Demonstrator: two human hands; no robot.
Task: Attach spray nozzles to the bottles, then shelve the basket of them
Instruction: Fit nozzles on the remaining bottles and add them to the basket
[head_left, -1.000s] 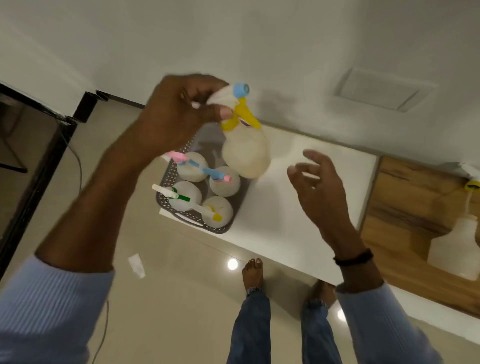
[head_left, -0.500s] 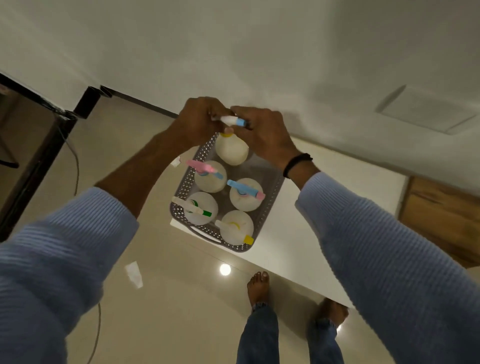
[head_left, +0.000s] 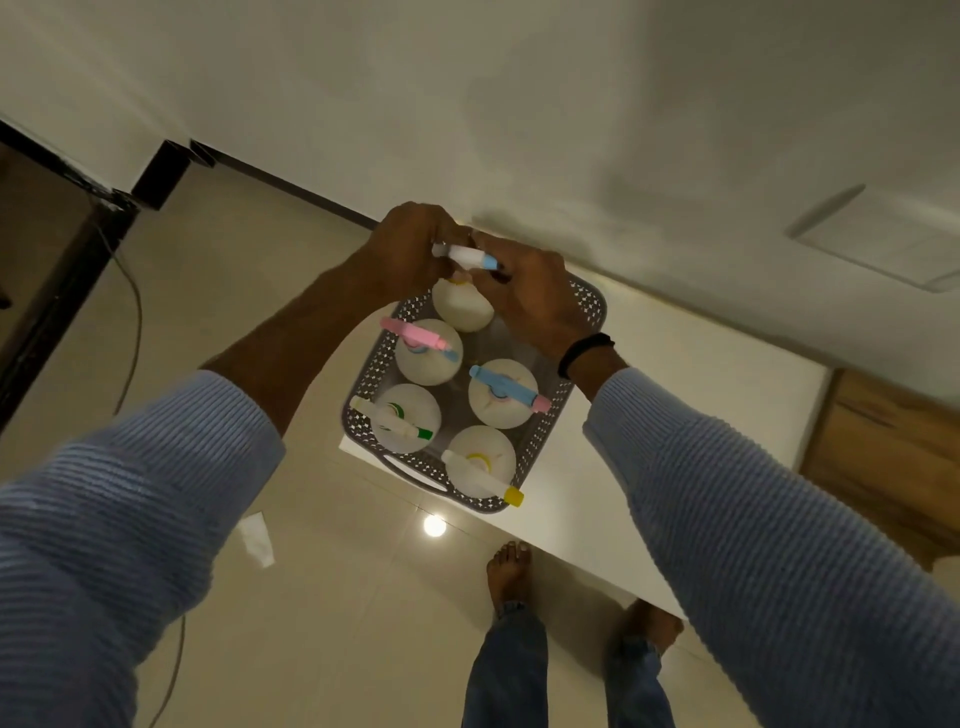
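A grey perforated basket (head_left: 586, 306) stands on the corner of a white table (head_left: 675, 384). Several white bottles with coloured spray nozzles stand in it. At its far end is a white bottle (head_left: 460, 309) topped by a white nozzle with a blue tip (head_left: 470, 256). My left hand (head_left: 405, 249) grips the back of that nozzle. My right hand (head_left: 530, 296) holds its blue-tipped front end. Nearer bottles carry a pink nozzle (head_left: 413, 332), a blue-and-pink nozzle (head_left: 506, 387), a green-tipped nozzle (head_left: 389, 418) and a yellow-tipped nozzle (head_left: 485, 480).
A wooden surface (head_left: 893, 457) adjoins the table on the right. The white wall (head_left: 467, 104) rises just behind the basket. A dark frame (head_left: 62, 280) and a cable (head_left: 132, 322) stand at left on the glossy floor. A paper scrap (head_left: 254, 538) lies near my feet (head_left: 509, 571).
The blue-tipped bottle came down from mid-air into the far end of the basket. My right hand moved from open air to the nozzle, and both hands now hold it.
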